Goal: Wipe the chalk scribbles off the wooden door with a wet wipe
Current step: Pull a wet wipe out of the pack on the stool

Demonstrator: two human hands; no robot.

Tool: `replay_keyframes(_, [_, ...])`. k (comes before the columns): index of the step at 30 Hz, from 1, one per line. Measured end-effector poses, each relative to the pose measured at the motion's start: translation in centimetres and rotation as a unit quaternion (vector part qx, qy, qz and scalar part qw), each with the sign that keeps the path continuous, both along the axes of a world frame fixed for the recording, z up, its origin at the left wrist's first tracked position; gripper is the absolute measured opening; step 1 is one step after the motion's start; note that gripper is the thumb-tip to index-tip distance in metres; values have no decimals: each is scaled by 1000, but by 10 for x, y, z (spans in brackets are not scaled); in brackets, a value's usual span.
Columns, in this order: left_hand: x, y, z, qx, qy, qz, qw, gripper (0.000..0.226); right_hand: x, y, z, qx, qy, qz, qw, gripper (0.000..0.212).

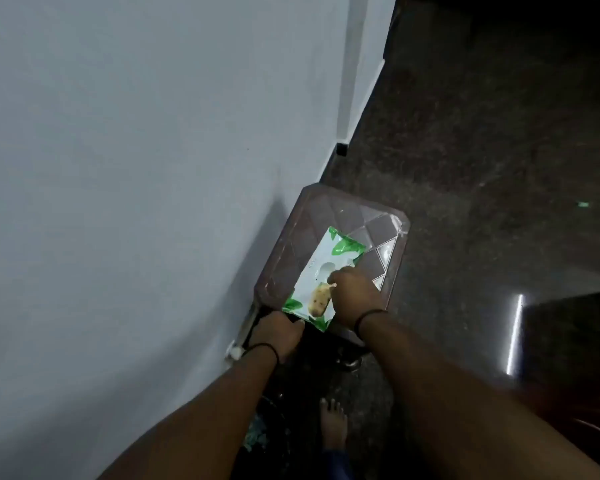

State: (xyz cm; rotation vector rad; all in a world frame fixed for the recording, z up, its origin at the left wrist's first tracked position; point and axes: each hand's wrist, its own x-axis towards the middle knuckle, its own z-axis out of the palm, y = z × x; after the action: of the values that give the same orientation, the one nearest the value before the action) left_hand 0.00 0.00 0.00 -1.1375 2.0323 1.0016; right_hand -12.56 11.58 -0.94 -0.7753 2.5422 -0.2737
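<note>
A white wet-wipe pack [321,271] with green leaf prints lies on a brown plastic stool [343,209] beside the wall. My right hand [355,294] sits on top of the pack, its fingertips pinching at the flap near the pack's middle opening. My left hand [278,332] grips the pack's near-left corner at the stool's edge. No wooden door or chalk marks are in view.
A pale grey wall [136,150] fills the left side, meeting a dark speckled stone floor [482,150]. A bare foot [333,422] stands on the floor below the stool. A dark furniture edge [575,327] sits at the right.
</note>
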Motion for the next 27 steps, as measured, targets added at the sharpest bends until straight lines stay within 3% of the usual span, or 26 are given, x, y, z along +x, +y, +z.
replay_keyframes(3, [-24,12,-37,219,-99,184,953,54,-27,-10,-30,71,27,116,990,24])
replay_keyframes(6, [-42,22,-50,284,-83,262,919,44,-43,-13,-45,138,28,181,973,33])
replay_keyframes(10, [-50,31,-67,274,-45,336,900,30,-54,-15,-54,154,17,193,969,35])
replay_keyframes(17, [-51,35,-78,211,7,416,885,19,-62,-24,-54,110,-107,97,983,34])
replay_keyframes(22, [-55,31,-84,192,23,428,883,12,-60,-23,-59,115,-27,36,992,25])
replay_keyframes(27, [-55,29,-92,184,26,440,879,10,-51,-29,-66,102,-10,-15,995,20])
